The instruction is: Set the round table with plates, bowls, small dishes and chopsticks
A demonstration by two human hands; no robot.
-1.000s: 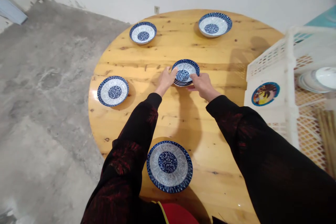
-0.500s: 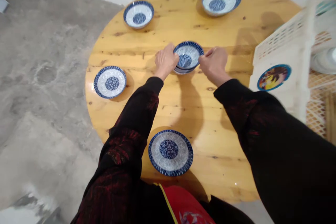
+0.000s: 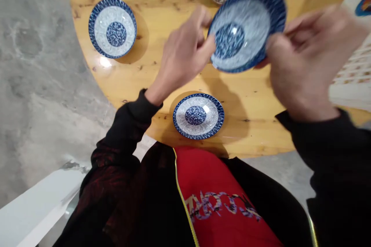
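1. My left hand (image 3: 185, 46) and right hand (image 3: 310, 60) pinch the bowl (image 3: 247, 27) at its rim, upper right of frame centre.
2. I judge it light, stiff, slick, breakable.
3. Best held at opposite edges, thumbs above, fingers beneath.

Single head-worn view, directed steeply downward from above the near edge of the counter (image 3: 153, 19). The left hand (image 3: 185, 46) and right hand (image 3: 313, 58) appear at close range; the red shirt (image 3: 220, 179) occupies the lower centre and the floor (image 3: 34, 85) the upper left margin.
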